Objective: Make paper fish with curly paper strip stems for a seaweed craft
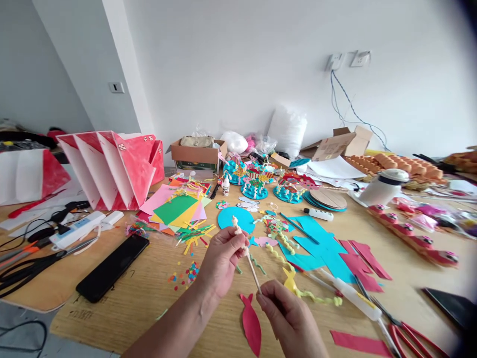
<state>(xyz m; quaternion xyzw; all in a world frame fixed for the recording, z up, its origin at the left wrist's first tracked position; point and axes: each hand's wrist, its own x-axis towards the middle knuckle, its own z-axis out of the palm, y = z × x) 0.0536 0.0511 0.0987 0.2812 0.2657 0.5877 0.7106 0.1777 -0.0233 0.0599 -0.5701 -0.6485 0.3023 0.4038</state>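
Just beyond the red paper fish (252, 325), we pinch a thin stick (253, 272) with our right hand (288, 315) and its pale wrapping (236, 224) with our left hand (224, 259), whose slackening could let that wrapping unravel.

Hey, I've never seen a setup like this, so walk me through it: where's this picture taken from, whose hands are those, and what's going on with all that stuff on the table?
There's no machine here, just a person's two bare hands. The one picture comes from a camera worn on that person's head, looking forward and down.

The left hand pinches a thin stick near its upper end, where a pale, knobbly strip sits around it. The right hand holds the stick lower down.

On the wooden table lie craft bits: a red paper fish close to the right hand, blue paper beyond it, and a green sheet on a colourful pile. A black phone lies at the left.
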